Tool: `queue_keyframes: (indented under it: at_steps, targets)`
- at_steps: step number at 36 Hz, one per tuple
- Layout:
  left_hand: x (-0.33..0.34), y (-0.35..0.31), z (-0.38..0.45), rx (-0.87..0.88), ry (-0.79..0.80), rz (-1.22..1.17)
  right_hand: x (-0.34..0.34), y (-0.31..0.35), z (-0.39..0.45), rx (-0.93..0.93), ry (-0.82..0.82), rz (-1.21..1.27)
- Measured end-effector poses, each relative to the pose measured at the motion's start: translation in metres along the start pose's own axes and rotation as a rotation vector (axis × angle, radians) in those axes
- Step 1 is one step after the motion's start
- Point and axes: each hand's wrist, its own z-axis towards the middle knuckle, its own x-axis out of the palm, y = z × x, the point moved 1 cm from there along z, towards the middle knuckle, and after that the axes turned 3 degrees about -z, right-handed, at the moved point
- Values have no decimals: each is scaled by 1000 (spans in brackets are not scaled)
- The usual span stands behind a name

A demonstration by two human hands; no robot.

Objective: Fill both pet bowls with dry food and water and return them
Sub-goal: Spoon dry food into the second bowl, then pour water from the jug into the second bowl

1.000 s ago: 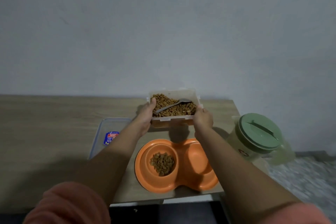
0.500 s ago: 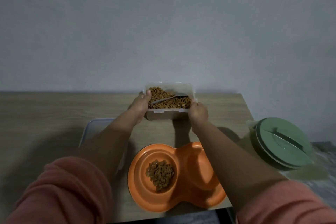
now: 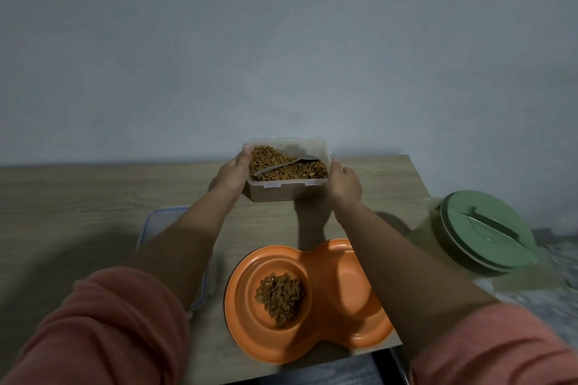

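An orange double pet bowl (image 3: 350,336) lies at the table's near edge. Its left well holds dry food (image 3: 281,294); its right well (image 3: 347,291) is bare. A clear plastic food container (image 3: 286,192), full of kibble with a grey spoon (image 3: 283,165) in it, stands at the back of the table by the wall. My left hand (image 3: 230,176) grips its left side and my right hand (image 3: 344,184) grips its right side. A pale jug with a green lid (image 3: 483,234) stands to the right of the table.
The container's clear lid with blue clips (image 3: 153,225) lies on the wooden table (image 3: 68,203), partly under my left forearm. A grey wall rises right behind the table. Patterned floor shows at the right edge.
Both hands have pushed the food container away from the bowl to the back of the table. The camera has tipped down and closer.
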Motion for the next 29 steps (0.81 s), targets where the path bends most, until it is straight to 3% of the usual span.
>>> queue_keyframes:
  at_steps: [6,16,29]
  targets:
    - [-4,-35,-50,48,-123,133,-27,12,-27,-96,-124,8]
    - [-11,-64,-113,168,-159,268,-78,40,-74,-300,-139,-10]
    - [39,-38,-217,236,-254,330,-176,3,-99,-498,-105,-143]
